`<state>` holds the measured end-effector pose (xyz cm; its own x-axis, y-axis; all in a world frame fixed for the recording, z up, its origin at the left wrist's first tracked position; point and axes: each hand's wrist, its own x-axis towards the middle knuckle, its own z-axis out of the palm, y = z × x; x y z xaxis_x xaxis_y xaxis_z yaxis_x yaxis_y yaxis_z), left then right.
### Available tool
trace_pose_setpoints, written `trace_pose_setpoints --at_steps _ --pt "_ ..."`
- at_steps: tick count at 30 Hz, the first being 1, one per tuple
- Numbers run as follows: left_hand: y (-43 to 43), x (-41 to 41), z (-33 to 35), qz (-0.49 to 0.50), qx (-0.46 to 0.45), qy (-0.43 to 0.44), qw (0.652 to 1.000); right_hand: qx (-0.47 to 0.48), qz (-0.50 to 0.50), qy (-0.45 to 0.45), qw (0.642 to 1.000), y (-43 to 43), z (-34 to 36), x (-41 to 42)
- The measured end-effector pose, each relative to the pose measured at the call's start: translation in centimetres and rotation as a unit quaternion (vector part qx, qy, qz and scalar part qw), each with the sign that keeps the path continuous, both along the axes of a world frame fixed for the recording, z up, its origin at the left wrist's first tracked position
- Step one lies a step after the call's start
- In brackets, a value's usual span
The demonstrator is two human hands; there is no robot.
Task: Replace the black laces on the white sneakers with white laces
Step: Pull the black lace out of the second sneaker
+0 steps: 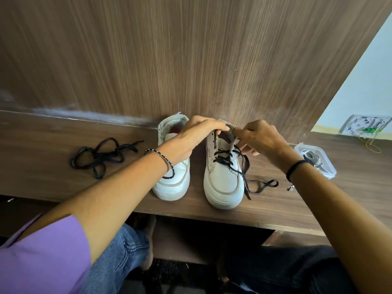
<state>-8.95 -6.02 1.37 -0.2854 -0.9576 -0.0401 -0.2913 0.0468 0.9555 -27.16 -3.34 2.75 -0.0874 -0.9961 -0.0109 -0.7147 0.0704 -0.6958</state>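
Note:
Two white sneakers stand side by side on a wooden desk [63, 172], toes toward me. The left sneaker [172, 179] has no lace. The right sneaker [222, 179] is still threaded with a black lace [224, 159], whose loose ends trail off its right side. My left hand [197, 136] reaches over the left sneaker and pinches the black lace at the right sneaker's top eyelets. My right hand [258, 139] grips the collar of the right sneaker on its right side. A removed black lace [99, 158] lies loose on the desk at the left.
A clear plastic box [318, 160] holding white laces sits on the desk at the right. A wood panel [191, 60] rises right behind the sneakers. A wall socket plate [364, 125] with wires is at the far right. My knees are under the desk's front edge.

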Motion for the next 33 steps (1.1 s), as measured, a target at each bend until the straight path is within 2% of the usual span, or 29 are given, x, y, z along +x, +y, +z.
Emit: trace_pose_setpoints --at_steps 3,6,10,13,16,18,20,22,24,26,27,29,30,31,32,33 --pt "0.5 -0.4 0.5 -0.009 -0.031 0.039 0.999 0.008 0.007 -0.002 1.000 0.1 0.2 0.0" --pt "0.4 -1.0 1.0 -0.020 -0.130 -0.108 0.985 0.007 0.015 0.004 1.000 0.1 0.1 0.1" --pt "0.5 -0.9 0.8 -0.063 -0.222 -0.261 0.937 0.008 0.020 0.001 1.000 0.2 0.3 0.3" --pt "0.3 -0.8 0.3 -0.085 -0.236 -0.337 0.907 0.012 0.019 -0.004 1.000 0.3 0.5 0.2" --pt "0.5 -1.0 0.2 -0.083 -0.290 -0.406 0.863 0.010 0.020 0.008 1.000 0.2 0.3 0.1" --pt "0.8 -1.2 0.4 -0.071 -0.325 -0.419 0.845 0.009 0.022 0.013 1.000 0.2 0.3 0.1" --pt "1.1 -1.4 0.9 -0.032 -0.350 -0.399 0.847 0.012 0.023 0.013 1.000 0.3 0.4 0.2" --pt "1.0 -1.3 1.3 0.028 -0.330 -0.330 0.884 0.014 0.026 0.011 0.999 0.3 0.4 0.1" --pt "0.3 -0.8 1.8 0.105 -0.264 -0.193 0.939 0.017 0.026 0.011 0.999 0.2 0.3 0.0" --pt "-0.4 -0.2 2.4 0.169 -0.156 -0.009 0.973 0.016 0.022 0.015 1.000 0.1 0.2 -0.1" --pt "-0.6 0.2 2.8 0.180 -0.090 0.117 0.973 0.015 0.021 0.017 1.000 0.1 0.1 -0.1" --pt "-1.0 0.6 3.2 0.157 0.036 0.359 0.919 0.014 0.022 0.020 0.999 0.0 0.1 -0.1" --pt "-0.8 0.7 3.4 0.136 0.076 0.415 0.897 0.014 0.022 0.021 0.999 0.0 0.1 -0.1" --pt "-0.6 0.8 3.4 0.113 0.087 0.410 0.901 0.014 0.022 0.022 0.999 0.0 0.2 0.0" --pt "-0.5 1.0 3.3 0.095 0.072 0.354 0.928 0.014 0.022 0.023 0.999 0.0 0.2 0.0" --pt "-0.2 1.3 3.3 0.070 0.036 0.260 0.962 0.013 0.023 0.023 0.999 0.0 0.2 0.1"
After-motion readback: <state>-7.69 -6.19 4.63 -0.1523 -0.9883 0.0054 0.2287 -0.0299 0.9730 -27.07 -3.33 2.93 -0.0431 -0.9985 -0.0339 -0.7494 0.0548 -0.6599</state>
